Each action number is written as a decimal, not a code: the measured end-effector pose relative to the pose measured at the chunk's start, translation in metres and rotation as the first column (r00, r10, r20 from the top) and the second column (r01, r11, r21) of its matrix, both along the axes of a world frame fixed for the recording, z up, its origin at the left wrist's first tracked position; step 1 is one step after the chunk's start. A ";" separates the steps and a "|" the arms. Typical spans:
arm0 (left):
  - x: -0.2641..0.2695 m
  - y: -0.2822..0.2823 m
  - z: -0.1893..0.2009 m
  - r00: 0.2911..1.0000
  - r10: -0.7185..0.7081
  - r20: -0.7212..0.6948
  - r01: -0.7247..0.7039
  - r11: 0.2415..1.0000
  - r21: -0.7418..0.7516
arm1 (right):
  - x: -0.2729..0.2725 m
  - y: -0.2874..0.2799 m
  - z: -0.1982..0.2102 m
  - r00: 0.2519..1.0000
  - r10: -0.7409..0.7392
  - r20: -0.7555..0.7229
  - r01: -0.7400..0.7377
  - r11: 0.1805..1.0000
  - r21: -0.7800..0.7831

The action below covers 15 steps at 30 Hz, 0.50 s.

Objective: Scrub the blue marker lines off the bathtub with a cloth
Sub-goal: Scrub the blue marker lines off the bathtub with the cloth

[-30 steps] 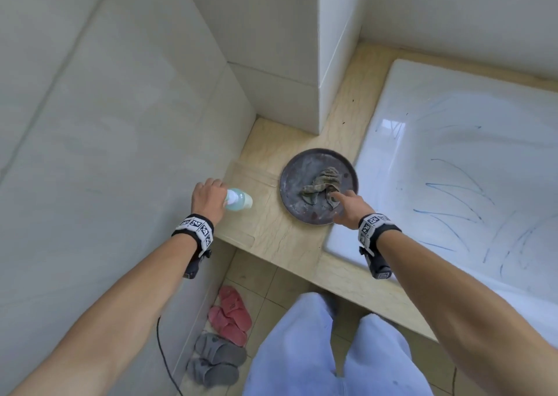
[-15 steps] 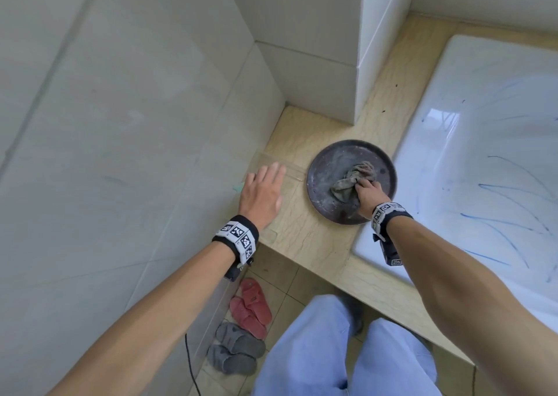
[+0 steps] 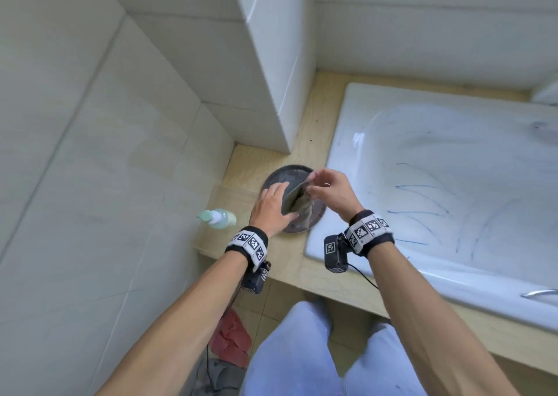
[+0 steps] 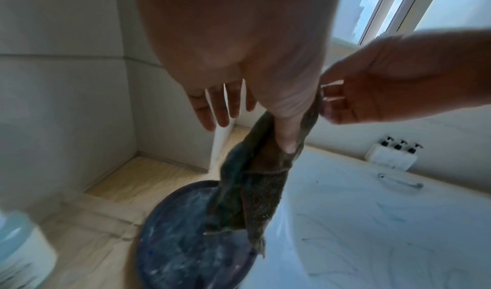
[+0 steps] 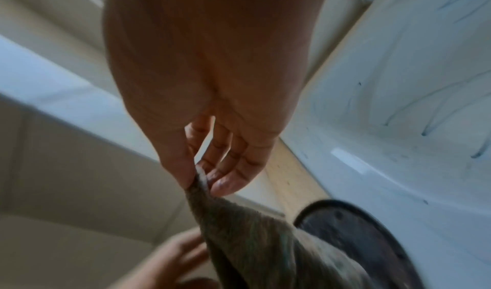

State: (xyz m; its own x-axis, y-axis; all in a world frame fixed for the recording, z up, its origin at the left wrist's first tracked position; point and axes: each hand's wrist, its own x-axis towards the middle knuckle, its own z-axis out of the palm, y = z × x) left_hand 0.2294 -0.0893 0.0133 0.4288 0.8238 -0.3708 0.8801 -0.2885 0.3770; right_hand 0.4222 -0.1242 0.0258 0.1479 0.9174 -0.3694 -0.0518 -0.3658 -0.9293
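Observation:
A grey-green cloth (image 3: 294, 197) hangs over the dark round plate (image 3: 283, 173) on the wooden ledge; its lower end still touches the plate (image 4: 180, 241). My right hand (image 3: 314, 184) pinches the cloth's top corner between thumb and fingertips (image 5: 220, 183). My left hand (image 3: 276, 202) is beside the cloth (image 4: 255, 188) with its fingers (image 4: 220, 108) straight and spread, the thumb lying along the fabric. To the right, the white bathtub (image 3: 336, 154) carries several blue marker lines (image 3: 419, 186) on its inner slope.
A pale green spray bottle (image 3: 219, 218) lies on the ledge (image 3: 287, 262) left of the plate. Tiled walls and a white pillar (image 3: 271, 93) close in the left and back. Slippers (image 3: 231, 338) lie on the floor. A metal handle (image 3: 540, 293) sits on the tub's near rim.
My left hand let go of the spray bottle and moved right to the cloth. My right hand took the cloth and lifted it up off the plate.

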 end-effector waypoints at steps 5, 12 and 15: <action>0.065 -0.034 0.063 0.960 0.069 0.270 -0.014 0.980 -0.201 | 0.059 -0.047 0.098 0.997 -0.077 0.029 0.074 0.993 0.090; 0.165 -0.098 0.158 0.791 0.202 0.578 -0.092 0.973 -0.213 | 0.162 -0.138 0.136 0.843 -0.272 0.464 0.258 0.961 0.095; 0.212 -0.133 0.185 0.661 0.276 0.697 -0.061 0.946 -0.317 | 0.182 -0.183 0.152 0.931 -0.229 0.284 0.227 0.973 0.041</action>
